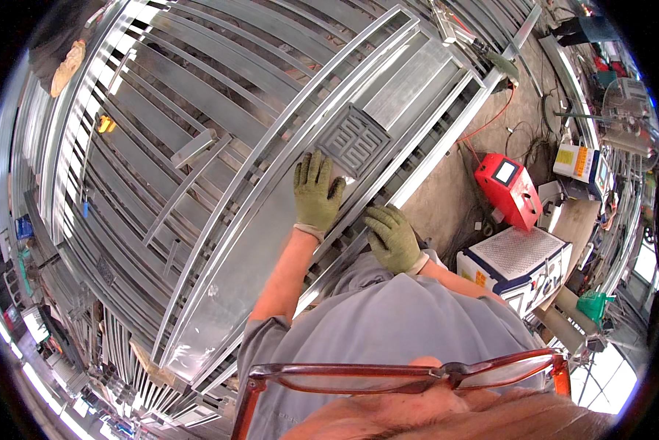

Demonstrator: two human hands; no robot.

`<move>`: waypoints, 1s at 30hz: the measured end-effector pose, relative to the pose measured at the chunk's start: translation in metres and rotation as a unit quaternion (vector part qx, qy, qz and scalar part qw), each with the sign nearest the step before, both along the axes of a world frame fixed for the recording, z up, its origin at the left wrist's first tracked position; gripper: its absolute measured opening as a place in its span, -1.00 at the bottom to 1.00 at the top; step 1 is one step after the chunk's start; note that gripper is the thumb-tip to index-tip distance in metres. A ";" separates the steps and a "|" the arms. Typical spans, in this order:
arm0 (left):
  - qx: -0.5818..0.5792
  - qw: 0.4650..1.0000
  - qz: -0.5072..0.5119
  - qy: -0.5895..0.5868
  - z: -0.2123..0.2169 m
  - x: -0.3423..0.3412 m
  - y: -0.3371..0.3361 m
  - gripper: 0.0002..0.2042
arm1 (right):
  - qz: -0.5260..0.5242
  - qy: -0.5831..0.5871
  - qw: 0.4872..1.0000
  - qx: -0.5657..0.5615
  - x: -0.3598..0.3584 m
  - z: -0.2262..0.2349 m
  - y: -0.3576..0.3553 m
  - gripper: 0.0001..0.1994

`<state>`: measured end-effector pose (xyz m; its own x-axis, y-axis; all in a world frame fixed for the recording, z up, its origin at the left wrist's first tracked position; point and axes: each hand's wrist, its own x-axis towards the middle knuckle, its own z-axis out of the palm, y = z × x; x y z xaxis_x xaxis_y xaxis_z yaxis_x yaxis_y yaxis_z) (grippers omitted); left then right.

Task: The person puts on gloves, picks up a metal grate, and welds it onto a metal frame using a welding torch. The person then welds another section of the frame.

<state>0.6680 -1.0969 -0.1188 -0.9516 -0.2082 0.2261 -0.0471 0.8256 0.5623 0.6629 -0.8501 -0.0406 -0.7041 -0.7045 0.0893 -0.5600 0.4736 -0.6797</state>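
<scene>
My left hand (317, 196), in an olive-green work glove, lies with its fingers stretched out on a long silver metal panel (238, 275). Its fingertips reach the lower left edge of a square, dark grey ornament (354, 141) with a maze-like raised pattern. That ornament sits flat on the panel, between the long rails of a metal frame (271, 154). Gloved alike, my right hand (394, 239) rests by the frame's near rail, close to my body. Its fingers are extended and slightly apart, and I see nothing held in either hand.
Many parallel metal bars (219, 81) lie beyond the frame. A tool with a cable (483, 51) lies at the frame's far right end. To the right stand a red machine with a screen (507, 187) and a white-and-blue box unit (516, 260). Another person's legs (582, 31) show at the upper right.
</scene>
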 end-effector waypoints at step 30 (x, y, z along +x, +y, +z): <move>-0.029 0.998 0.010 -0.048 0.008 -0.021 0.008 -0.42 | -0.011 0.182 0.971 0.156 -0.156 -0.036 -0.004 -0.59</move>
